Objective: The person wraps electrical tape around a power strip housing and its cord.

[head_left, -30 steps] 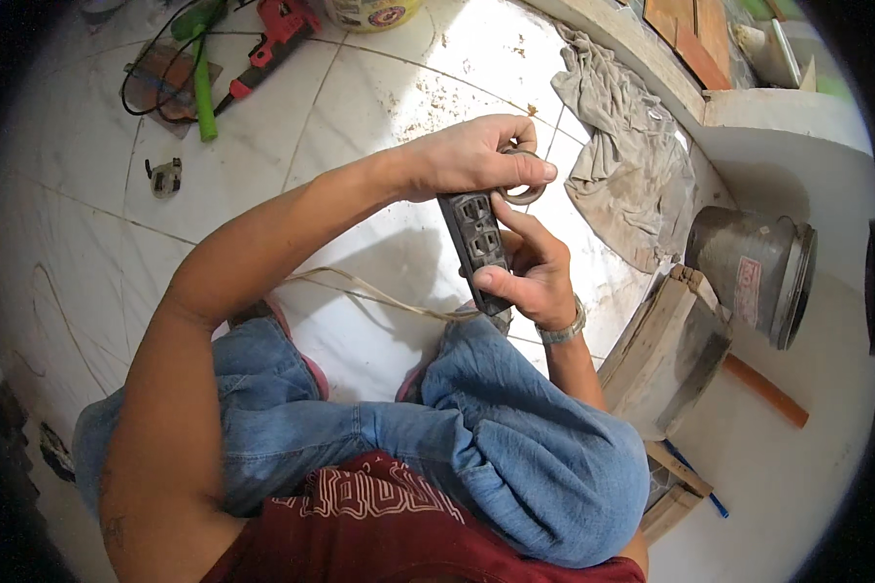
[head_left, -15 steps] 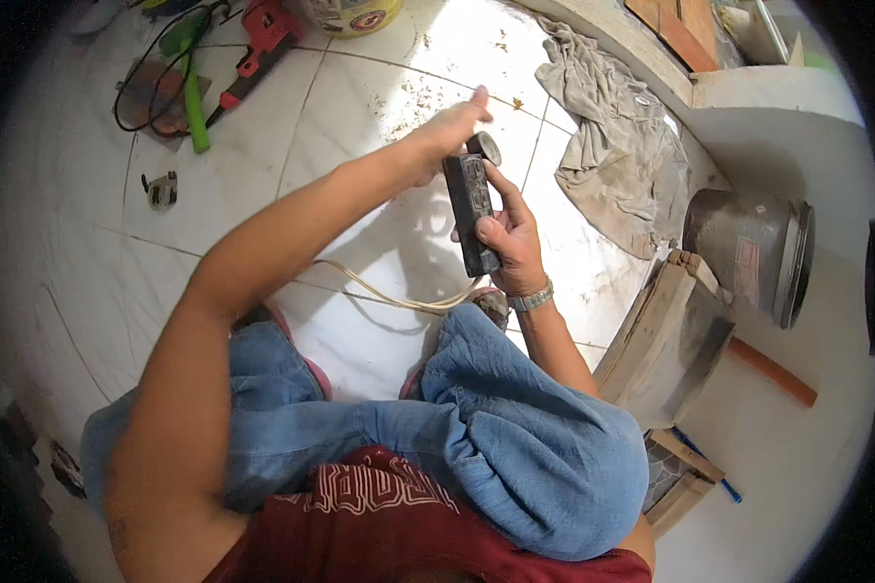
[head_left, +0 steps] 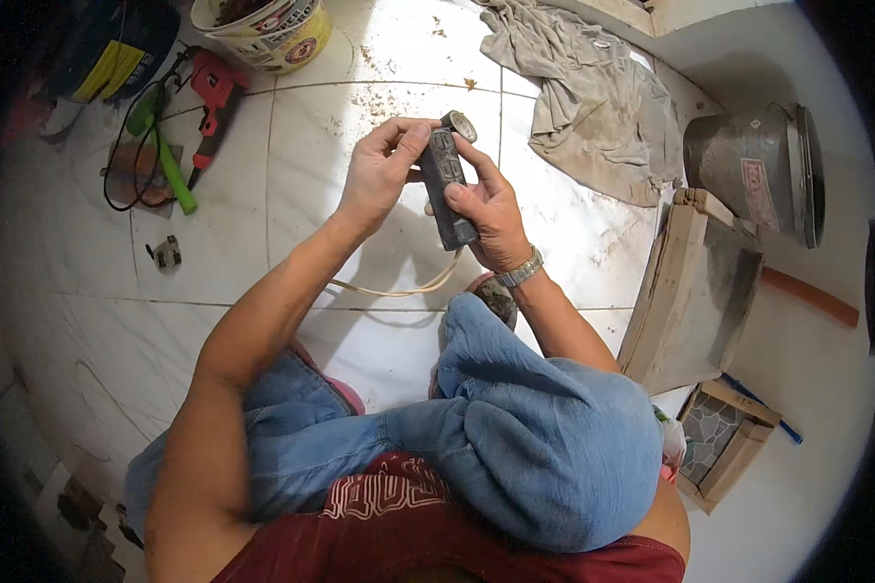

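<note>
Outlet block (head_left: 446, 170) partly hidden by hands (head_left: 496, 219); white bucket (head_left: 280, 47) cropped at top.

1. By the look of it, a room serving as a building or repair site; whether it belongs to a home cannot be told.
2. The floor (head_left: 219, 248) is pale, glossy tile with dark joints, dusted in places with brown debris (head_left: 371, 100).
3. A red power tool (head_left: 214, 97) and a green tool (head_left: 175, 182) lie right on the tiles.
4. A pale bucket (head_left: 287, 49) stands near them, and a dusty grey bucket (head_left: 729, 146) is by the plain pale wall (head_left: 817, 398).
5. Rough timber, a box (head_left: 676, 291) and a frame (head_left: 739, 452), sits at the right, below a crumpled, stained rag (head_left: 598, 112).
</note>
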A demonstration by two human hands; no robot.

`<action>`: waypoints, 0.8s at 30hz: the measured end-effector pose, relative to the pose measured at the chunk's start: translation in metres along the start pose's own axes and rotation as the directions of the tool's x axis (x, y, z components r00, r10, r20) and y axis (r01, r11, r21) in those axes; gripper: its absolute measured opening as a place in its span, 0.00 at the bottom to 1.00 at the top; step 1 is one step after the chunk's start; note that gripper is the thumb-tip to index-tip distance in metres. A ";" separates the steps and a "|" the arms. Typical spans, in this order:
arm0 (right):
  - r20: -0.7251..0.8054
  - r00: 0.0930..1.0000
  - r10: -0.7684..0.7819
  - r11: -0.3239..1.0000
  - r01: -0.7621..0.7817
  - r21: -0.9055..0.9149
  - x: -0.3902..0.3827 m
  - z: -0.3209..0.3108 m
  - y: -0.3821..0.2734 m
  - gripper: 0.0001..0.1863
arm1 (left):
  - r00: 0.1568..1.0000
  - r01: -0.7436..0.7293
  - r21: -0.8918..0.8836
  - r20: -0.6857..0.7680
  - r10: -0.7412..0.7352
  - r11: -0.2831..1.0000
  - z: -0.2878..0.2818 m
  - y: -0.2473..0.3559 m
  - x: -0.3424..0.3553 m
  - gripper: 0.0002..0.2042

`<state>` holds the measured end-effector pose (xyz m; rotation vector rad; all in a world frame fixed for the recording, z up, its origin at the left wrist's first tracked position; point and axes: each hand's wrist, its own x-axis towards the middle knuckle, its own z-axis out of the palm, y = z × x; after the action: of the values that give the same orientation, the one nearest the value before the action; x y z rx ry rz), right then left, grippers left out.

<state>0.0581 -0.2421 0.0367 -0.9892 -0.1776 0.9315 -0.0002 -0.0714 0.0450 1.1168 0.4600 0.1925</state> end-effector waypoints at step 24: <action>-0.123 0.992 0.025 0.990 -0.007 0.144 0.005 0.016 -0.007 0.29 | 0.924 -0.082 0.365 0.376 -0.066 0.928 -0.014 0.000 -0.004 0.65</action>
<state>0.0576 -0.2295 0.0499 -0.9134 0.0026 0.8820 -0.0104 -0.0616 0.0408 1.4948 0.1400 -0.1163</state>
